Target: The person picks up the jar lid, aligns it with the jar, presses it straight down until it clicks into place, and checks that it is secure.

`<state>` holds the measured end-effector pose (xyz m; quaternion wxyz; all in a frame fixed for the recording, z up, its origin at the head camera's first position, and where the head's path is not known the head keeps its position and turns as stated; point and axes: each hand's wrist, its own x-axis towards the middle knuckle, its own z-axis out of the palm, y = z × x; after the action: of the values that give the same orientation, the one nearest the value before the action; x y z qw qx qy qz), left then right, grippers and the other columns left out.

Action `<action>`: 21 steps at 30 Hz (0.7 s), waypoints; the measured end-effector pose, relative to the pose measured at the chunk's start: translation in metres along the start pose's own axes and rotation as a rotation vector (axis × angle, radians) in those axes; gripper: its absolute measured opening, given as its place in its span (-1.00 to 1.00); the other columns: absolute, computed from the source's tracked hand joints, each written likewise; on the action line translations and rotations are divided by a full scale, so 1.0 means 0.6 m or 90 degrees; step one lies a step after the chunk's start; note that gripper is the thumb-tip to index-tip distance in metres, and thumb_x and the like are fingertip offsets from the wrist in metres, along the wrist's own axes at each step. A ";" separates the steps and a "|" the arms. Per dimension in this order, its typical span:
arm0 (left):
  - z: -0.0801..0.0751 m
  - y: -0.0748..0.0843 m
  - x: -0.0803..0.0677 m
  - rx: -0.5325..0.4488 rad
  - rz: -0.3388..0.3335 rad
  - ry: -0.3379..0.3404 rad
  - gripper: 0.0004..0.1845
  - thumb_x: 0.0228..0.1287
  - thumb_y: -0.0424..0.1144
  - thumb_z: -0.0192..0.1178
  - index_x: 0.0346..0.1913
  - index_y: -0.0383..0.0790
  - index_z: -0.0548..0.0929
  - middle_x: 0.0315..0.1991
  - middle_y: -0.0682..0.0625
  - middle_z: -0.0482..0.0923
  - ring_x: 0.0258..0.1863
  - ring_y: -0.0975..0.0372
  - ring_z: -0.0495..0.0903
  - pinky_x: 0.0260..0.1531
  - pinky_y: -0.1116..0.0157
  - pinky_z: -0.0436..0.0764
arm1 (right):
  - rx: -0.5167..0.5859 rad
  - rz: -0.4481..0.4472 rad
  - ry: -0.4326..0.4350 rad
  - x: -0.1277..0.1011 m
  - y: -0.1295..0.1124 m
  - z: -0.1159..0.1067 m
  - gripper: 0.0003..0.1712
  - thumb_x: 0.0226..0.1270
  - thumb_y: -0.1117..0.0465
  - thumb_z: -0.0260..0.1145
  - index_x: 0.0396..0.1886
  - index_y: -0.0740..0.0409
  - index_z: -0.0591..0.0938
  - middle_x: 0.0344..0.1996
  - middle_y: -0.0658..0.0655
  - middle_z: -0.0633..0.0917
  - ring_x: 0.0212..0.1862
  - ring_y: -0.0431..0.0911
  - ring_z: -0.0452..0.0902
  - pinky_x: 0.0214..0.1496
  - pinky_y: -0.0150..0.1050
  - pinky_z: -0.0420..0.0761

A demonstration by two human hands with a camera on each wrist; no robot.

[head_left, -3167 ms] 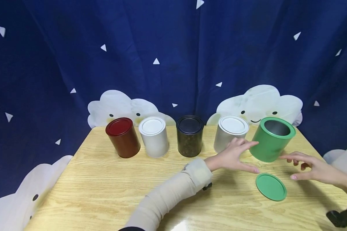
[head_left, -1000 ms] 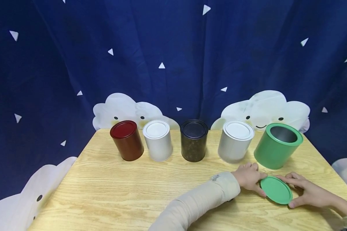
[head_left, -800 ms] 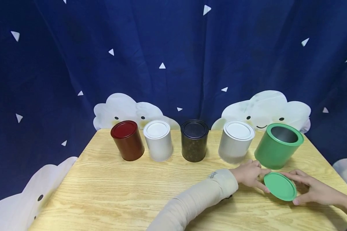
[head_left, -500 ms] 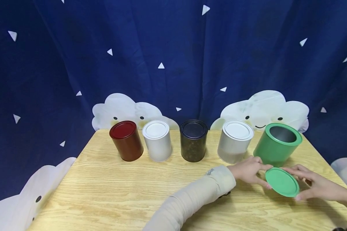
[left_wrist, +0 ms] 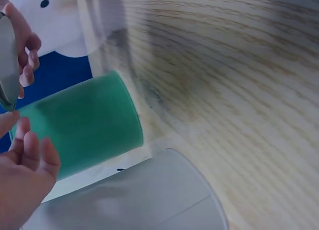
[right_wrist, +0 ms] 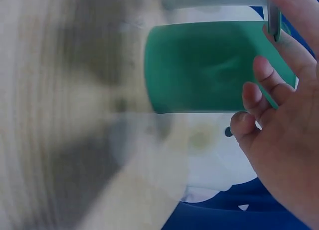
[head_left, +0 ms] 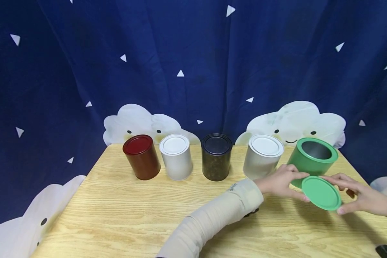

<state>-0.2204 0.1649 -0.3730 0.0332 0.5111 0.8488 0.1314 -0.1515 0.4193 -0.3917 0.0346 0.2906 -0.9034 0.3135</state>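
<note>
**Green lid held over the table, open can just beyond our fingers**

We hold the green lid (head_left: 321,192) between both hands, lifted off the wooden table (head_left: 122,218) and tilted slightly. Our left hand (head_left: 282,182) pinches its near-left edge with thumb and fingertips; our right hand (head_left: 362,197) grips the opposite edge, thumb below and fingers spread above. The open green can (head_left: 311,157) stands just behind the lid, its mouth uncovered, with its wall close to our left fingertips.

Our grip is only on the thin rim, from two sides. We judge that if either hand eases off, the lid could tip, slip out and drop onto the table. If we bring it to the can's mouth while it is tilted, one edge could catch on the rim and the lid could sit crooked or jam. Pressing down off-centre could push the light, empty can backward, or sideways into the silver can (head_left: 262,157) just beside our left hand.

Further out past our left hand, the dark can (head_left: 216,157), white can (head_left: 175,157) and red can (head_left: 141,157) stand in a row, lids on, well apart from our hands. The wrist views are blurred and add little about the grip.
</note>
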 end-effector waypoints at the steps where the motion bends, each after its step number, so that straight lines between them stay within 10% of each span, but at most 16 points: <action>1: -0.003 0.001 0.000 -0.003 -0.001 0.012 -0.19 0.00 0.21 0.24 0.33 0.00 0.29 0.00 0.17 0.32 -0.11 0.49 0.19 -0.22 0.64 0.08 | -0.002 -0.006 0.004 0.001 -0.001 -0.003 -0.02 -0.37 0.41 0.50 0.24 0.20 0.36 -0.06 -0.24 0.35 -0.28 -0.32 0.15 -0.51 -0.26 0.06; 21: -0.061 0.018 0.019 -0.012 -0.042 0.177 -0.23 -0.08 0.21 0.31 0.23 -0.05 0.43 0.07 0.14 0.29 0.06 0.41 0.16 0.02 0.61 0.00 | -0.070 0.086 0.037 0.042 -0.020 -0.076 0.10 -0.28 0.39 0.51 0.36 -0.13 0.24 -0.10 -0.33 0.22 -0.36 -0.31 0.01 -0.55 -0.30 0.06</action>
<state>-0.2234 0.1725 -0.3342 -0.0754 0.4595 0.8602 0.2079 -0.1712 0.4254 -0.3425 0.0558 0.2170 -0.9355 0.2731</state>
